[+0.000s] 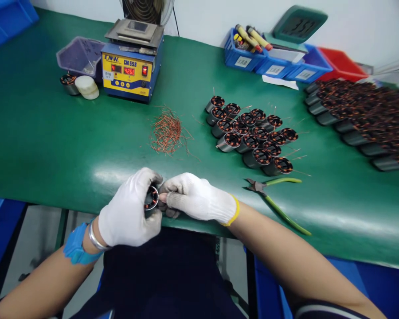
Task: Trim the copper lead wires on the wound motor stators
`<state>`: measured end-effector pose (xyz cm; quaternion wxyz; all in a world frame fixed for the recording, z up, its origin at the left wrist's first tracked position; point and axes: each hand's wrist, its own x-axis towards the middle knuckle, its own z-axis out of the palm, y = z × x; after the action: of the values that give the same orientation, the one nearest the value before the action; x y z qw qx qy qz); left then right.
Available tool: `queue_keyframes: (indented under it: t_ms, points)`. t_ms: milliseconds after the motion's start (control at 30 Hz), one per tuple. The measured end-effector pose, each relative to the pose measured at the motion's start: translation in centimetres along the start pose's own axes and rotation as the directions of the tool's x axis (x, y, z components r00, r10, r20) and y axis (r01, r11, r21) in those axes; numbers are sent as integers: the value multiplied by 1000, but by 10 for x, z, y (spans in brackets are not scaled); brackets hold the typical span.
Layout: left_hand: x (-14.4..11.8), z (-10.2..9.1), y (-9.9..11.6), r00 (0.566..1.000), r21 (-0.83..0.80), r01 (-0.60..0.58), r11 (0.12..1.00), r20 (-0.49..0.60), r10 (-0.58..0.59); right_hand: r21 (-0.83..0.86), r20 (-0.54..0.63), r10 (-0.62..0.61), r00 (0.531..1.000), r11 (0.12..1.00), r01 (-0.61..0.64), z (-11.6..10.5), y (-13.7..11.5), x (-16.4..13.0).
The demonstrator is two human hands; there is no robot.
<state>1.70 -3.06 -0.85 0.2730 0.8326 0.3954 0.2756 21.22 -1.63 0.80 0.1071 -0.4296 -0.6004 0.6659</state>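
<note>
At the near edge of the green desk (53, 133), head view: a white-gloved left hand (129, 215) wraps its grip around a small wound motor stator (150, 198); the right hand (196, 199) pinches at its rim. It looks light, stiff steel, with fragile copper windings; hold the outer shell. Finished stators (252, 135) and cutters (275, 195) lie to the right.

White gloves on both hands (159, 206), yellow cuff trim on the right; dark grey stator (151, 198) with copper-orange windings; green counter (53, 133); yellow-green handles on the cutters (275, 195); coppery-red wire scraps (167, 130); blue-and-yellow solder station (130, 73) with red digits; blue bins (275, 64), one red bin (341, 64); bright blue wristband (76, 246)
</note>
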Motion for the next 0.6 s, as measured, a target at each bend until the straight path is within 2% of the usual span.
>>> queue_keyframes:
  t_ms: [100,167,200,267,333,400,433,467,500,567,600]
  points:
    - [-5,-5,-6,988,-308,119,944,-60,-144,-67,-88,-69,994,996,63,3,3,-4]
    - [-6,-9,-12,958,-535,195,822,-75,-276,-63,-110,-118,987,992,112,4,3,-6]
    - [-6,-13,-14,944,-608,236,758,-41,-327,-65,-107,-140,984,989,134,4,2,-7]
    - [-6,-21,-14,921,-625,365,690,135,-365,-89,-90,-181,979,981,173,4,0,-9]
    - [-5,-29,-9,861,-518,505,691,364,-356,-119,-66,-217,974,971,208,5,-2,-13]
    - [-4,-34,-1,804,-451,572,685,476,-357,-110,-43,-228,973,969,222,5,-1,-15]
    - [-4,-35,3,804,-464,575,674,472,-362,-84,-30,-224,974,972,221,6,0,-16]
    - [-4,-36,7,825,-497,555,667,429,-367,-41,-17,-216,976,976,215,6,1,-16]
    - [-4,-37,11,866,-534,497,684,359,-349,17,-8,-205,979,979,205,7,3,-16]
    - [-7,-39,17,959,-534,279,798,200,-201,184,-10,-196,981,963,194,8,5,-15]
    - [-9,-40,20,988,-488,145,861,123,-97,270,-15,-198,980,943,194,8,6,-15]
